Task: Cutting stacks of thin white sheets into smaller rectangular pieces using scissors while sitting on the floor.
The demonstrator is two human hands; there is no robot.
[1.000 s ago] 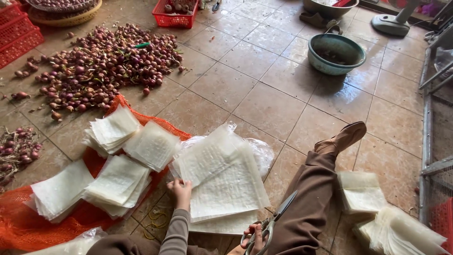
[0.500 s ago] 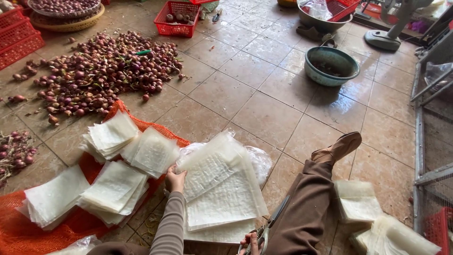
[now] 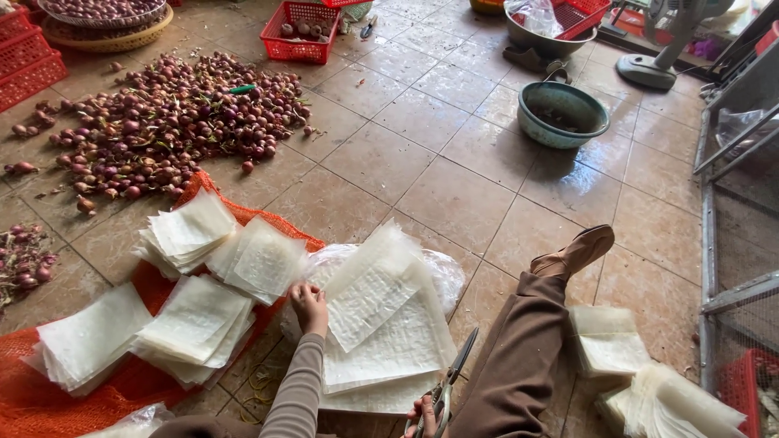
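My left hand [image 3: 308, 303] rests on the left edge of a stack of thin translucent white sheets [image 3: 389, 341] lying in front of me, fingers curled on the sheet edge. My right hand [image 3: 428, 412] at the bottom of the view grips a pair of scissors [image 3: 457, 371], blades pointing up and away beside the stack. Several smaller stacks of cut square sheets [image 3: 191, 235] lie to the left on an orange mesh cloth [image 3: 49, 405]. My leg in brown trousers [image 3: 519, 357] stretches to the right of the stack.
A heap of red shallots [image 3: 162, 130] covers the tiled floor at the upper left. Red baskets [image 3: 300, 31], a green basin [image 3: 562, 112], a fan base [image 3: 649, 69] and more sheet stacks [image 3: 641, 381] at right surround me. A wire cage [image 3: 738, 243] stands at the right edge.
The view has tilted up slightly. My left hand stays at the stack's left edge; my right hand with the scissors has shifted a little lower and to the right.
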